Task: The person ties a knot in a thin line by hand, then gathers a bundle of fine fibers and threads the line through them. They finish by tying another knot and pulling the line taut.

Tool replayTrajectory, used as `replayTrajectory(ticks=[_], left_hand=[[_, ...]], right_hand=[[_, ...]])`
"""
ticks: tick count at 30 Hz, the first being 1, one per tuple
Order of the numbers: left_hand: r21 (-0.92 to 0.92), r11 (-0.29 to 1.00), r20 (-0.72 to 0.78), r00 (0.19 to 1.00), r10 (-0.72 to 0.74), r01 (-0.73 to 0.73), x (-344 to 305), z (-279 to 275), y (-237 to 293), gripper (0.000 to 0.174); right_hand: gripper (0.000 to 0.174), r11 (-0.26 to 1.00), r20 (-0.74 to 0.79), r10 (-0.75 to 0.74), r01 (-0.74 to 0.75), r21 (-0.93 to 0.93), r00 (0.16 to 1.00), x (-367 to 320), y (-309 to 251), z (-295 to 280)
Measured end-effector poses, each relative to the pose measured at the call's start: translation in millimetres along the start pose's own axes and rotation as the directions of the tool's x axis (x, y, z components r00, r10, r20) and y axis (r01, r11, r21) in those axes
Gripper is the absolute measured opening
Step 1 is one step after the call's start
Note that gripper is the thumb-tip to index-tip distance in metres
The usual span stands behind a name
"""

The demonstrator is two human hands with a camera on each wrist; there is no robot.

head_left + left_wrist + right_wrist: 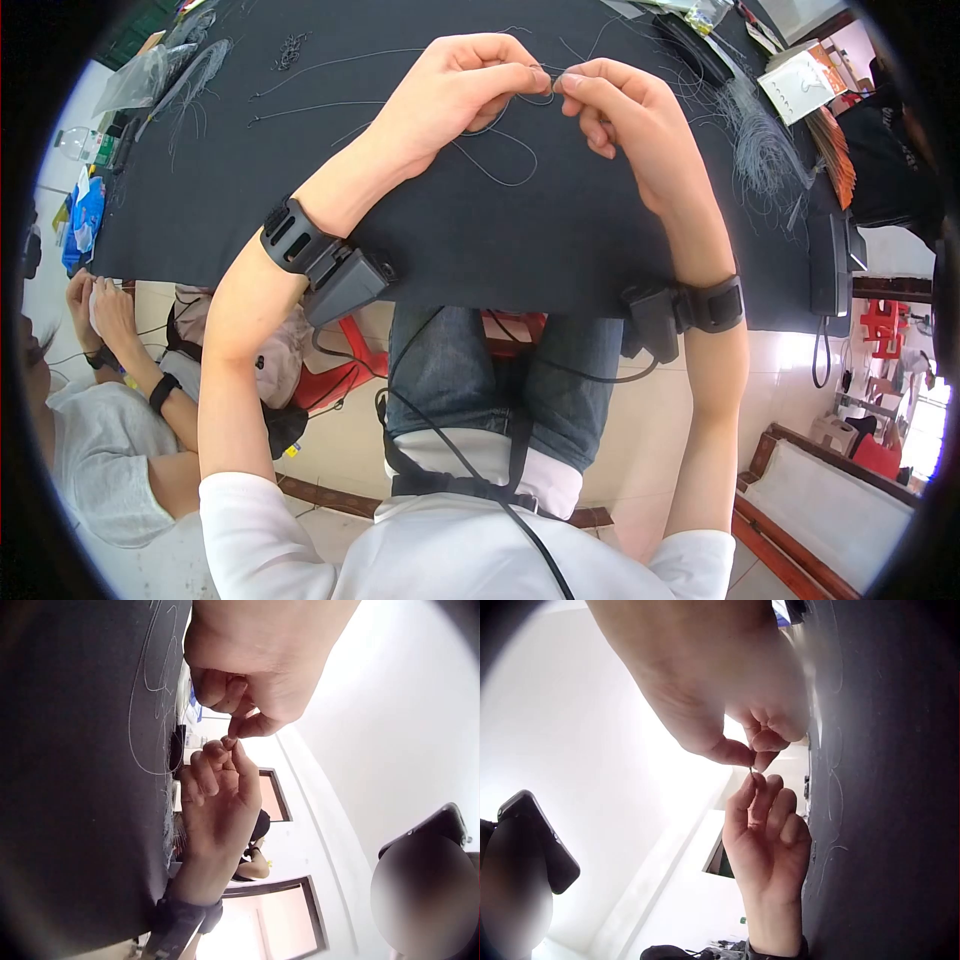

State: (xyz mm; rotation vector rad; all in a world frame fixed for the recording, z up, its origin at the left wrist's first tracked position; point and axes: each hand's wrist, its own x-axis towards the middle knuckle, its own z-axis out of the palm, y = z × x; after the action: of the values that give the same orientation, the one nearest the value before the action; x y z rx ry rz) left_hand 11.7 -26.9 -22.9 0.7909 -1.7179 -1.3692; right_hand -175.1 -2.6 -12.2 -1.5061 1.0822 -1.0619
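Note:
Both hands meet fingertip to fingertip above the black-covered table (450, 240) in the head view. My left hand (460, 95) pinches a thin grey cord (508, 185) between thumb and forefinger, the other fingers curled in. Just beside it, my right hand (640, 120) pinches the same small spot with thumb and forefinger, its other fingers loosely bent. A short dark bit of the cord (751, 771) shows between the fingertips in the right wrist view. One loop of cord hangs or lies below the hands, and the pinched part is mostly hidden by the fingers.
Loose cords (320, 105) lie left of the hands, with a small dark tangle (291, 50) farther back. A large bundle of thin strands (765, 150) lies at the right, near a white box (800, 85). Plastic bags (150, 75) sit at the back left. Another person (110, 430) sits at the left.

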Motion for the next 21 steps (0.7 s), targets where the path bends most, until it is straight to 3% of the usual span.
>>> replayTrajectory(ticks=[8, 11, 21], left_hand=[[0.050, 0.999, -0.004, 1.000, -0.016, 0.016, -0.1, 0.9, 2.6, 0.018], [0.010, 0.999, -0.016, 0.999, -0.042, 0.042, -0.4, 0.2, 1.5, 0.018], [-0.075, 0.992, -0.010, 0.995, -0.100, 0.099, -0.6, 0.5, 4.0, 0.020]], right_hand=[[0.023, 1.000, -0.030, -0.011, 0.011, 0.013, 0.999, -0.1, -2.5, -5.8], [0.024, 0.983, -0.018, -0.110, 0.106, -0.147, 0.994, -0.3, -0.9, -3.5], [0.021, 0.937, 0.013, -0.260, 0.255, -0.237, 0.966, 2.3, 4.8, -3.0]])
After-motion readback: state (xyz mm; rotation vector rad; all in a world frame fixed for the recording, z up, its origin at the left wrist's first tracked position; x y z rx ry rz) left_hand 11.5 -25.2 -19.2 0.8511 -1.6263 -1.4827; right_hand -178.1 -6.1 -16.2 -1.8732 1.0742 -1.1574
